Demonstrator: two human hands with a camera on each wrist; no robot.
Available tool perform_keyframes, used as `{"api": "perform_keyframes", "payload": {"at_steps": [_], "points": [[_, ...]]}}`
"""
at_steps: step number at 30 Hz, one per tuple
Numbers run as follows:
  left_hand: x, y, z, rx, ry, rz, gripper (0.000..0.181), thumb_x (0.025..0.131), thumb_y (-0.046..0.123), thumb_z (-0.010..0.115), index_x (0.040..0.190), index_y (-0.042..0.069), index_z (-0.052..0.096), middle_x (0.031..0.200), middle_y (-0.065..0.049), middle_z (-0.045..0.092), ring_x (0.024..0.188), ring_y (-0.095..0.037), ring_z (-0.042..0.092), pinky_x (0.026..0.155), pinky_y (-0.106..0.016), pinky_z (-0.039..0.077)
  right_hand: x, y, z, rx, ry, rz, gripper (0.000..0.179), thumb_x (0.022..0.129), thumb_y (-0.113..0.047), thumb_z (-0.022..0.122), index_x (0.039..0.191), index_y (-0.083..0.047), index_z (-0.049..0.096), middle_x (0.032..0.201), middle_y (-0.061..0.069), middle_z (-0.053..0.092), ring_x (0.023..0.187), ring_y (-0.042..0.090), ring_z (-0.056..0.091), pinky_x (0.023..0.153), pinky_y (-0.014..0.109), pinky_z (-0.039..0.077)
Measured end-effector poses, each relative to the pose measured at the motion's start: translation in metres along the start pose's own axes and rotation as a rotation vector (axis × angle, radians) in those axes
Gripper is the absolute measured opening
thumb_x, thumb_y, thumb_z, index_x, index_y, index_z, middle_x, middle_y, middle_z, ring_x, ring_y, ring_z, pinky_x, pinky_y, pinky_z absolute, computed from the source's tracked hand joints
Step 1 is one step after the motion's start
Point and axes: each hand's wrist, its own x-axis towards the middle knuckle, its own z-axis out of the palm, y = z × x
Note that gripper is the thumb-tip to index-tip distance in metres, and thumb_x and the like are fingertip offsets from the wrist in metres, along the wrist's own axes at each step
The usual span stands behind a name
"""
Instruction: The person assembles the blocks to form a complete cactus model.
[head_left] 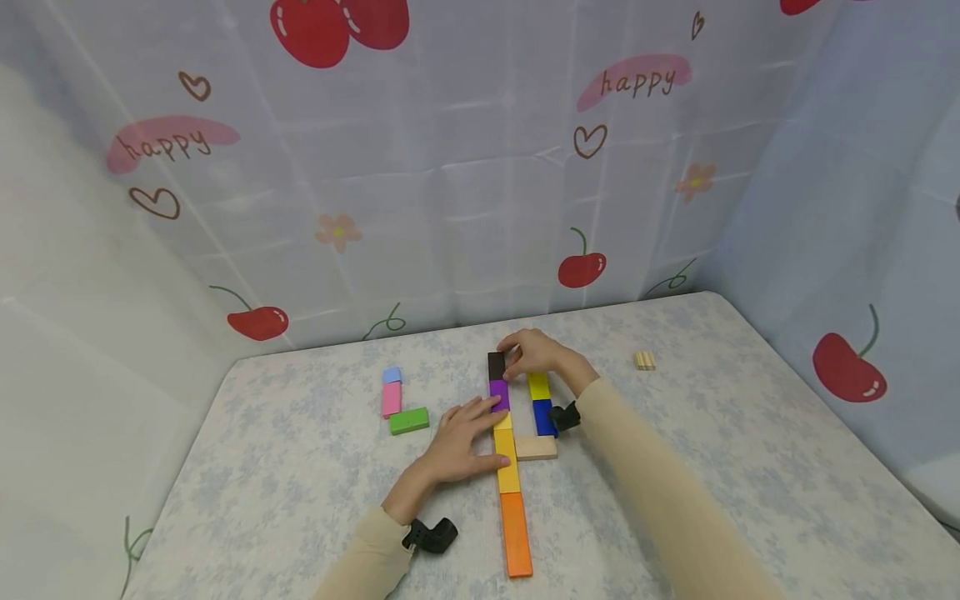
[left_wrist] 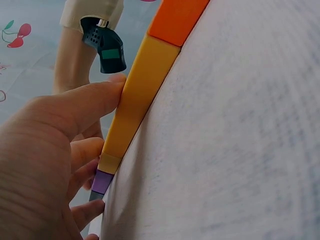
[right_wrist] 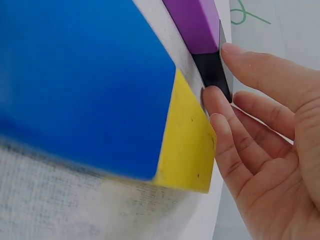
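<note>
A straight row of coloured blocks runs down the table: black block (head_left: 496, 364), purple block (head_left: 498, 393), small pale-yellow block (head_left: 503, 422), amber block (head_left: 508, 475) and orange block (head_left: 516, 533). My left hand (head_left: 457, 446) lies along the row's left side, fingers extended, with the thumb touching the amber block in the left wrist view. At the far end, my right hand (head_left: 531, 352) holds the black block between thumb and curled fingers; the right wrist view shows its fingertips against the black block (right_wrist: 212, 70).
Right of the row stand a yellow block (head_left: 538, 384), a blue block (head_left: 542, 417) and a plain wooden block (head_left: 536, 448). To the left sit light-blue (head_left: 392, 375), pink (head_left: 392, 400) and green blocks (head_left: 408, 421). Small pale wooden pieces (head_left: 644, 360) lie far right.
</note>
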Motion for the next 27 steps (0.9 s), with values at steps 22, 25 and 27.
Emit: {"api": "perform_keyframes", "payload": {"at_steps": [22, 25, 27], "points": [[-0.001, 0.001, 0.000, 0.007, 0.003, -0.011, 0.073, 0.085, 0.049, 0.068, 0.147, 0.016, 0.047, 0.160, -0.003, 0.031, 0.149, -0.034, 0.021, 0.117, -0.061, 0.013, -0.143, 0.098, -0.062, 0.086, 0.436, 0.036, 0.048, 0.088, -0.014, 0.072, 0.132, -0.001, 0.058, 0.130, 0.023, 0.059, 0.101, 0.035, 0.061, 0.075, 0.038, 0.053], [-0.001, 0.000, 0.003, 0.005, 0.006, -0.012, 0.073, 0.085, 0.049, 0.068, 0.147, 0.017, 0.046, 0.160, -0.002, 0.031, 0.149, -0.034, 0.021, 0.117, -0.061, 0.012, -0.160, 0.114, -0.067, 0.149, 0.431, 0.124, 0.051, 0.090, -0.017, 0.071, 0.136, -0.001, 0.056, 0.136, 0.023, 0.052, 0.108, 0.037, 0.056, 0.076, 0.034, 0.050], [-0.001, 0.000, 0.004, 0.007, 0.009, -0.010, 0.073, 0.085, 0.050, 0.068, 0.147, 0.017, 0.046, 0.160, -0.002, 0.031, 0.149, -0.033, 0.021, 0.117, -0.061, 0.012, -0.167, 0.122, -0.069, 0.175, 0.416, 0.162, 0.053, 0.090, -0.017, 0.071, 0.138, -0.001, 0.053, 0.141, 0.024, 0.048, 0.112, 0.038, 0.054, 0.078, 0.034, 0.049]]}}
